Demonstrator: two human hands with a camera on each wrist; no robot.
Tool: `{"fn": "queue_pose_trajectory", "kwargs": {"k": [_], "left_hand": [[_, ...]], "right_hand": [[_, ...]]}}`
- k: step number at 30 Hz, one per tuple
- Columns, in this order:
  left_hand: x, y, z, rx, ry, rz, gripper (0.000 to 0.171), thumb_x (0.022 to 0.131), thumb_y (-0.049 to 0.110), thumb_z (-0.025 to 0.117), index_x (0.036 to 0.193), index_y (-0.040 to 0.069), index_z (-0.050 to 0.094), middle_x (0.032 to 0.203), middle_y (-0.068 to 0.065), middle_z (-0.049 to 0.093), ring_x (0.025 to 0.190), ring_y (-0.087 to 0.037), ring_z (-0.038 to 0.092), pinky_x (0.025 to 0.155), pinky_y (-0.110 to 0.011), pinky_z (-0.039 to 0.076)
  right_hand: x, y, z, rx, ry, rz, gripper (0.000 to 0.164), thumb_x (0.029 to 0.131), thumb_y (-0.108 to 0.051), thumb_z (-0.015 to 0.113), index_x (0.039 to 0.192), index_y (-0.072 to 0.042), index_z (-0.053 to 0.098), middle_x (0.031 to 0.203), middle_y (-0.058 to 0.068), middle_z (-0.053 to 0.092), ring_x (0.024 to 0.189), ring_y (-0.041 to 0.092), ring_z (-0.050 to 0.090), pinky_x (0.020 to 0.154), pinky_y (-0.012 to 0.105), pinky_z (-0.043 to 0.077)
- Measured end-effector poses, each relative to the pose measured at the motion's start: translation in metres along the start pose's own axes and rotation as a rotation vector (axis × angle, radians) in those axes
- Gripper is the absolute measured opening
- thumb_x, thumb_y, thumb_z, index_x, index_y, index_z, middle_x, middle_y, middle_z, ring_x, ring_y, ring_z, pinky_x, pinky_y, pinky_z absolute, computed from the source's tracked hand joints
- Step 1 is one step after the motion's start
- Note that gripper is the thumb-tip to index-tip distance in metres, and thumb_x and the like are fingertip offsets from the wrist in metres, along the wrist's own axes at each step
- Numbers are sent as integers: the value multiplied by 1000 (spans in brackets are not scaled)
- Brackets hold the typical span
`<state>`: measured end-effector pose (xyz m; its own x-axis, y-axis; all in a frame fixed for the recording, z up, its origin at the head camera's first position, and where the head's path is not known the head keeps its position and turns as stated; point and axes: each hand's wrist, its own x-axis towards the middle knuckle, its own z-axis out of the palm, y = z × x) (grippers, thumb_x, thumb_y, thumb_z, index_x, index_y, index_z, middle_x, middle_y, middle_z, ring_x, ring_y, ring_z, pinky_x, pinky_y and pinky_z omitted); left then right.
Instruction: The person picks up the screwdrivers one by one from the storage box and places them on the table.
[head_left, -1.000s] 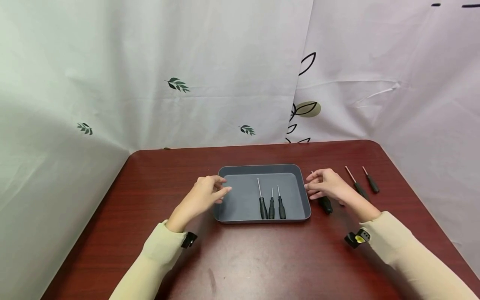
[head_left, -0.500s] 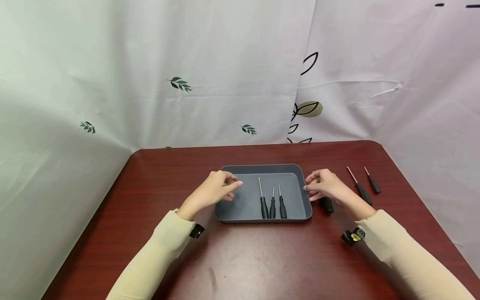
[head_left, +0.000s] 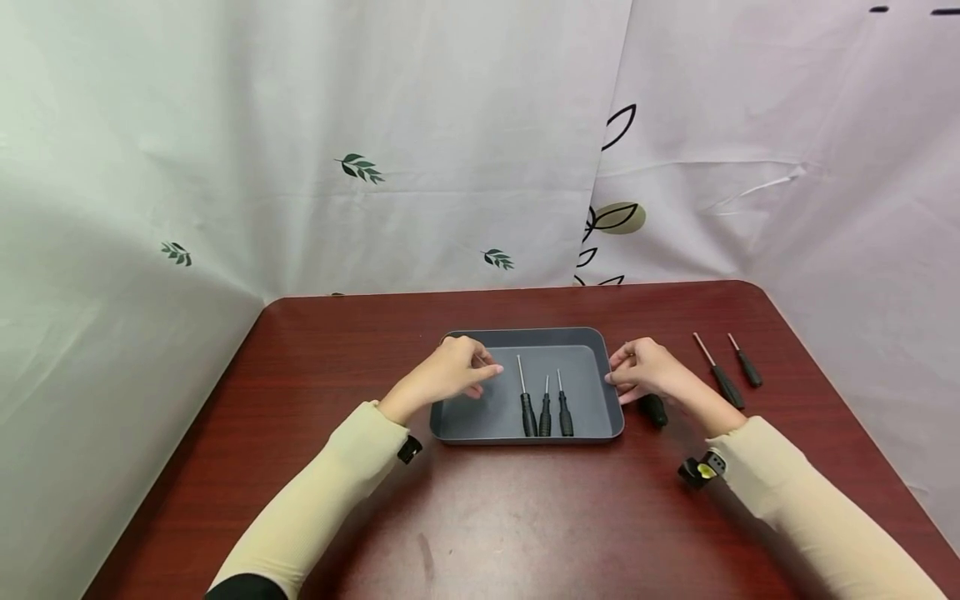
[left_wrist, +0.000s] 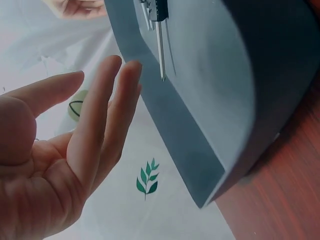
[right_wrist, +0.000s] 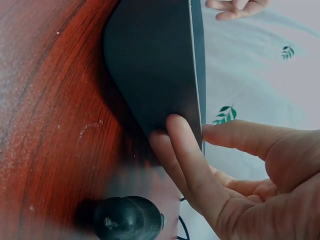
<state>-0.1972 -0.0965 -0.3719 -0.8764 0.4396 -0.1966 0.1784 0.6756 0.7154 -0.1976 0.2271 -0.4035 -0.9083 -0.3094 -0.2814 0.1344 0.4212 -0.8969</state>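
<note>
Here, in the head view, a grey rectangular tray sits on a reddish-brown table; take the tray as a clock face with twelve at its far side. A person's left hand hovers over the tray's ten o'clock part, thumb and fingers apart. The right hand grips the tray's wall at three o'clock. Inside the tray, three black-handled screwdrivers lie side by side, handles near six o'clock, shafts pointing roughly to twelve. Outside, a thick black handle lies just beyond the right hand, between three and four o'clock; two slimmer screwdrivers lie well apart from the tray at three. A white curtain with leaf prints hangs behind.

In the left wrist view, the left hand comes in from eight o'clock, its fingers extended beside the tray, which fills twelve to three. A metal shaft shows near twelve.

In the right wrist view, the right hand reaches from four o'clock, thumb and fingers clamped on the tray's wall. The thick handle lies near seven.
</note>
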Motion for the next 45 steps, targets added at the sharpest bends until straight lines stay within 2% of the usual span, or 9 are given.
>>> {"fn": "queue_pose_trajectory", "kwargs": {"k": [7,11,18,25,30,36,45], "left_hand": [[11,4,7,53,-57,-4,41,101,34,61,112,-4,71,99,-17,73,63,-17,72,65,-28,61],[16,5,10,58,-85,-11,36,100,32,64,109,-2,73,97,-16,72,62,-16,72,65,-27,62],[20,12,10,78,-88,-8,27,98,26,67,101,0,75,93,-14,72,62,-16,71,71,-28,61],[25,12,13,116,-106,-24,27,99,26,66,102,1,76,92,-12,72,62,-14,71,78,-32,61],[31,13,20,169,-138,-16,35,100,30,64,89,-1,76,78,-11,70,59,-15,71,77,-30,60],[36,15,28,226,-174,4,39,99,28,65,75,-1,74,61,-9,62,55,-15,69,72,-26,60],[40,20,34,236,-191,-17,29,99,24,67,84,1,77,72,-11,68,54,-14,69,80,-28,60]], "right_hand": [[-1,-3,1,-12,-9,-8,35,89,9,64,117,23,49,85,17,63,72,20,68,63,41,63],[-1,-4,1,-15,-9,-6,35,90,10,63,118,23,49,84,18,63,72,20,68,63,42,63],[0,-3,-1,-18,-6,-9,34,89,10,63,117,23,49,82,17,63,70,20,69,63,42,63],[2,-1,-1,-29,1,-5,33,89,10,63,117,22,50,82,16,63,69,20,69,64,42,63],[2,-1,0,-41,3,-2,32,89,10,64,116,22,50,82,16,62,66,20,67,63,42,63],[2,1,1,-37,-3,-8,32,90,10,63,116,22,49,83,17,61,67,20,67,62,41,63],[1,2,1,-21,-2,-8,32,90,10,63,116,22,49,83,16,61,67,20,67,62,39,63]]}}
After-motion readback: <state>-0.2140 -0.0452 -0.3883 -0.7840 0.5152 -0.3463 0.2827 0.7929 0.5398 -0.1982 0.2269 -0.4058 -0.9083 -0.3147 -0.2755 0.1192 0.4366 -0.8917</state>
